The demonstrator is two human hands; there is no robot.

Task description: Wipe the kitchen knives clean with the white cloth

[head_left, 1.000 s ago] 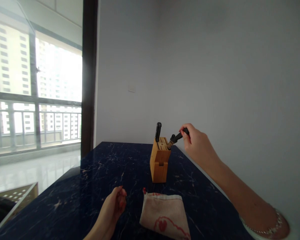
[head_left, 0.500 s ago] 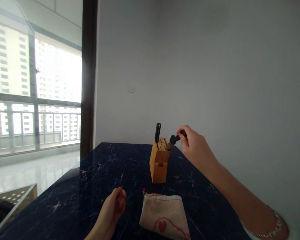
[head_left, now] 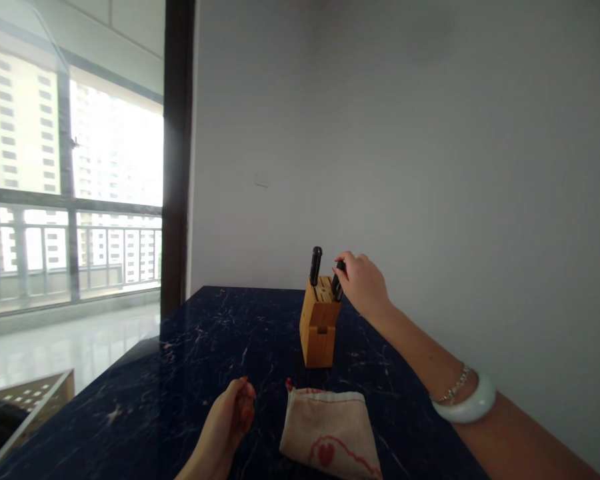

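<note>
A wooden knife block [head_left: 319, 327] stands on the dark marble table [head_left: 190, 373]. A black knife handle [head_left: 315, 265] sticks up from its left side. My right hand [head_left: 363, 285] grips a second black handle [head_left: 337, 283] sunk deep into the block's right side. My left hand [head_left: 233, 417] rests on the table near the front, fingers loosely curled with nothing visible in them. A folded beige cloth [head_left: 330, 430] with red print lies just right of my left hand.
The table's right edge runs along a plain grey wall [head_left: 430, 167]. Left of the table are a dark window frame [head_left: 177, 153], a balcony railing and a light wooden box [head_left: 30, 397] on the floor.
My right hand moved left and down, pushing the tilted black-handled tool into the block until it stands nearly upright. My left hand stayed put.
</note>
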